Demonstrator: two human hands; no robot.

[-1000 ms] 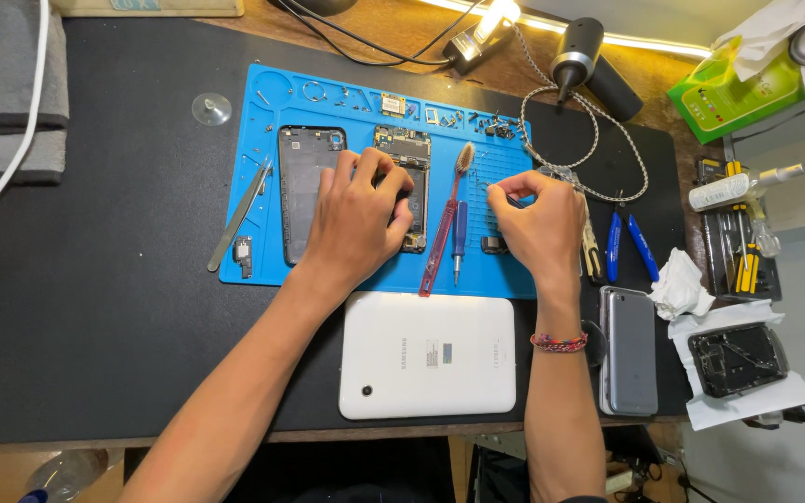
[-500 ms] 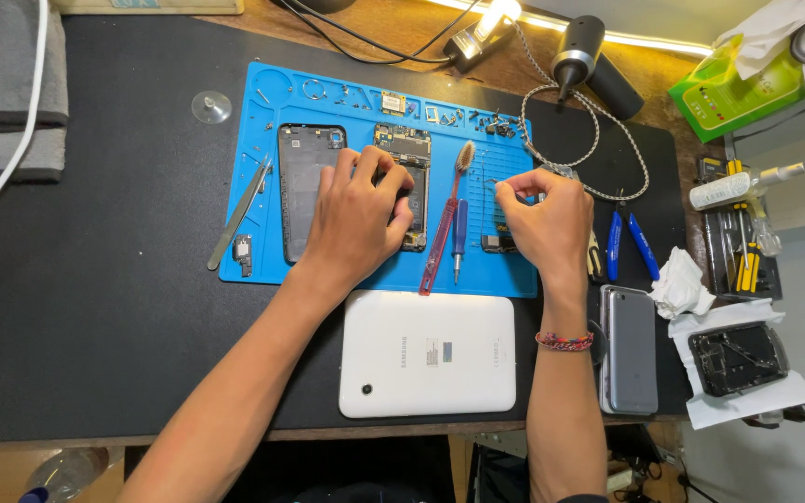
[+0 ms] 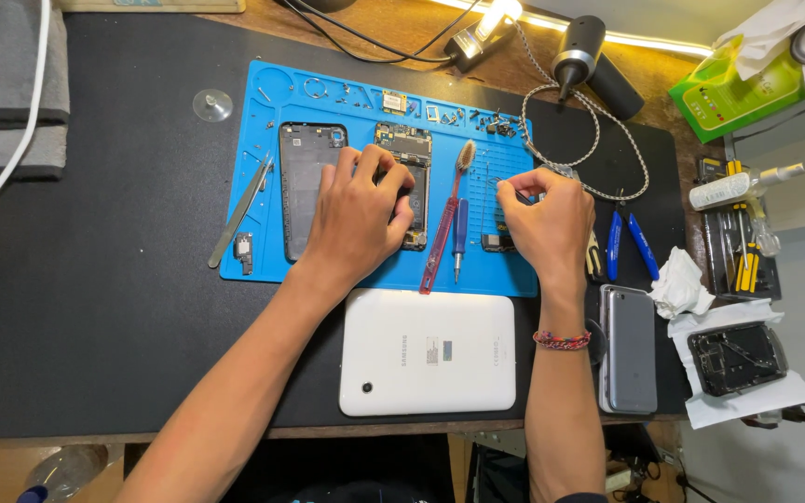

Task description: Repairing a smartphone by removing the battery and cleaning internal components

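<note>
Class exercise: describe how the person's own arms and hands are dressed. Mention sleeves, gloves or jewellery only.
Both forearms are bare, with no sleeves and no gloves. The left hand shows no rings or bands. The right hand has a thin multicoloured braided bracelet around its wrist.

Electronics repair bench, small workshop type. Evidence: blue silicone repair mat (image 3: pixel 263 261) with tiny screws and loose parts sorted along its top edge; opened phone (image 3: pixel 409 182) with board exposed; tweezers (image 3: pixel 239 212), screwdriver (image 3: pixel 458 237), cleaning brush (image 3: pixel 446 216), blue-handled cutters (image 3: pixel 628 244). White tablet (image 3: pixel 428 351) lies face down, grey phone (image 3: pixel 628 347) beside it. Bench lamp (image 3: pixel 486 26), cables, dark desk pad (image 3: pixel 95 317).
</note>
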